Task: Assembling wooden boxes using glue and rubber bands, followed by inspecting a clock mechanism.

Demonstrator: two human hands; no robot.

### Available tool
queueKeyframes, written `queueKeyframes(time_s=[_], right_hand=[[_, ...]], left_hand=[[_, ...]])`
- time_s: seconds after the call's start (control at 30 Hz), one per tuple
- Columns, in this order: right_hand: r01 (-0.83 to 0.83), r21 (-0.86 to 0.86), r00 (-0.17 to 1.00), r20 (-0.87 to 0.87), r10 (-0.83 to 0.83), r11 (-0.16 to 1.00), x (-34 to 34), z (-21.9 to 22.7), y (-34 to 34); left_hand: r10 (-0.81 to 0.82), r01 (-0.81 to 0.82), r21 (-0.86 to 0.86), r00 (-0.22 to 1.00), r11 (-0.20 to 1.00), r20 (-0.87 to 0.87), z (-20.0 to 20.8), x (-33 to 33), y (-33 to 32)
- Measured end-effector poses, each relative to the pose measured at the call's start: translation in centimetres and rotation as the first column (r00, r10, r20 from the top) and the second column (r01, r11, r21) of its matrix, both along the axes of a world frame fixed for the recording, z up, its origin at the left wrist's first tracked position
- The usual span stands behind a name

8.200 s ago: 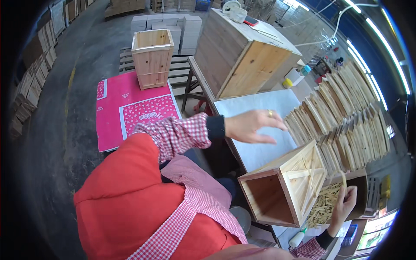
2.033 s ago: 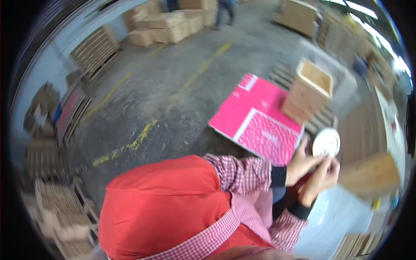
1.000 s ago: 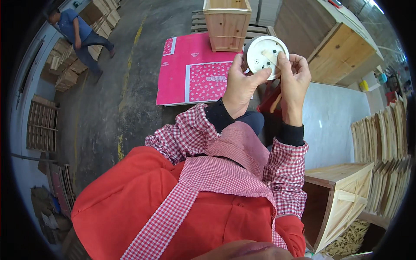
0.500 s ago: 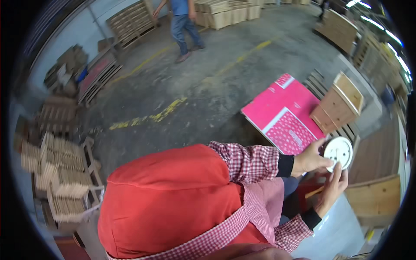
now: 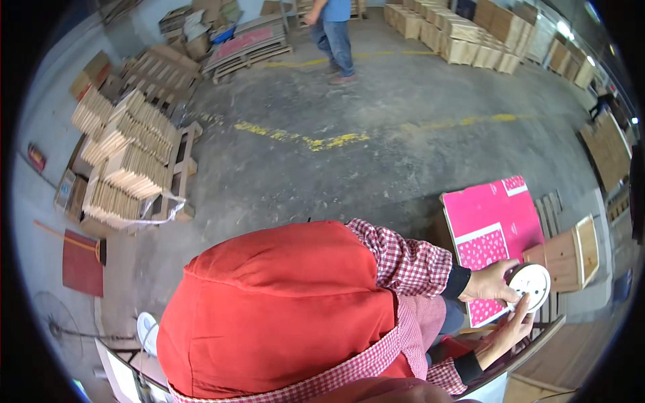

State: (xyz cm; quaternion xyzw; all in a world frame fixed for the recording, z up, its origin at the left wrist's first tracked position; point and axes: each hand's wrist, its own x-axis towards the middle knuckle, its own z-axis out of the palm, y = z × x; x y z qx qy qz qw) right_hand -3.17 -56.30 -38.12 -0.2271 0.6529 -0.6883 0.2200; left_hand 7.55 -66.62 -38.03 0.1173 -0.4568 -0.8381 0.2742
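A white round disc [image 5: 532, 285] with several small dark holes in its face and a dark edge behind it is held up at the right, over the corner of a pink box. My left hand [image 5: 489, 282] grips its near left side, thumb across the front. From below, my right hand [image 5: 509, 330] has its fingertips pressed on the disc's lower rim, beside the left thumb. Both arms wear red-and-white checked sleeves with black cuffs. The far side of the disc and the fingers behind it are hidden.
Beyond my hands lie the pink printed box [image 5: 494, 205] and a wooden box [image 5: 563, 255] on a pallet. At the left, a pallet bears stacked wooden boards [image 5: 138, 154]. A person in blue [image 5: 336, 40] is on the far floor, near yellow lines. Wooden crates [image 5: 463, 40] stand behind.
The view has swung to the left, so the pink box and board stacks appear farther right. The disc stays between both hands. The person in blue shows in a different stride.
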Motion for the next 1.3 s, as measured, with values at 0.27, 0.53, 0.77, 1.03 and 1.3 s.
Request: queueKeyframes(time_s=[0.27,0.53,0.77,1.03,1.3], right_hand=[[-0.035,-0.011,0.998,-0.047,0.034,0.999,2.5,-0.4,-2.7],[0.032,0.051,0.996,-0.082,-0.028,0.998,4.1,-0.2,-4.9],[0.018,0.046,0.996,-0.085,-0.014,0.999,2.9,-4.8,-5.7],[-0.14,0.225,0.982,-0.097,0.165,0.964,3.9,-5.1,-7.3],[-0.207,0.219,0.978,0.012,0.21,0.953,4.1,-5.1,-7.8]], left_hand=[[0.091,-0.089,-0.032,0.994,0.996,0.056,0.0,3.0,-1.6],[0.072,-0.072,0.006,0.997,0.997,0.008,-2.8,2.5,-3.4],[-0.124,0.127,-0.069,0.991,0.99,0.041,-3.1,4.7,-4.9],[-0.038,0.031,0.03,0.971,0.999,0.237,-5.2,4.9,-8.3],[0.064,-0.027,-0.167,0.974,0.986,0.218,-5.7,5.8,-8.9]])
